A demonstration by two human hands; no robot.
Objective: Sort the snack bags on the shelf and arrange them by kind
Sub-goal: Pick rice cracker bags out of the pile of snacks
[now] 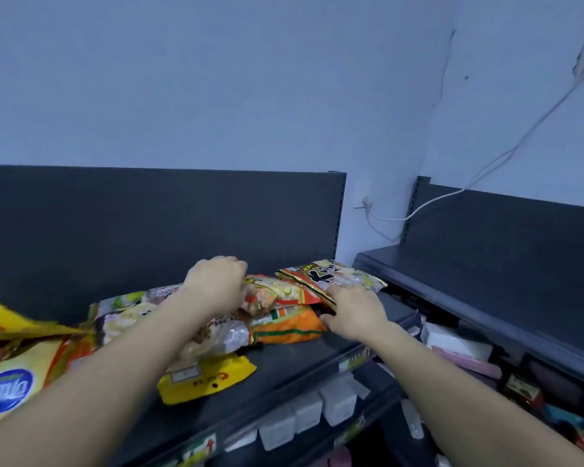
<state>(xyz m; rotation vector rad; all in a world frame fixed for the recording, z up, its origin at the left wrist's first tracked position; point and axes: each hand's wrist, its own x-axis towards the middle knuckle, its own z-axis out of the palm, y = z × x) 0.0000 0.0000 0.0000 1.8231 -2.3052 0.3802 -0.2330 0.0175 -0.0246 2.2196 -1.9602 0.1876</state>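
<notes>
We see a dark grey metal shelf (294, 362) with snack bags heaped along its top from the left edge to its right end; at that right end 3 orange bags lie stacked. The top one, an orange-and-cream foil bag with big black characters (331, 276), lies tilted with its far end near the dark back panel (149, 224); under it lies an orange-and-pale-yellow foil bag (277, 294); at the bottom, flat on the shelf, lies a bright orange bag with a green-and-white stripe (287, 328).

The right hand (354, 311) grips the near edge of the top bag, fingers curled over it, thumb lower down just beside the right end of the bottom bag. The left hand (216, 284) is balled narrow, fingers curled over the left end of the middle bag; the back of the hand hides the grip itself.

Under the left forearm lies a clear plastic bag of brown snacks (216, 335); nearer us, a yellow foil bag with red print (209, 375); further left, a pale bag with green print (122, 308). At the far left sits a yellow-and-white bag with a blue oval logo (11, 389), a plain yellow bag (4, 318) tilted above it.

To the right stands a second dark shelf (486, 298); a white cable (445, 196) hangs down the wall; small white boxes (305, 412) sit on the level below.
</notes>
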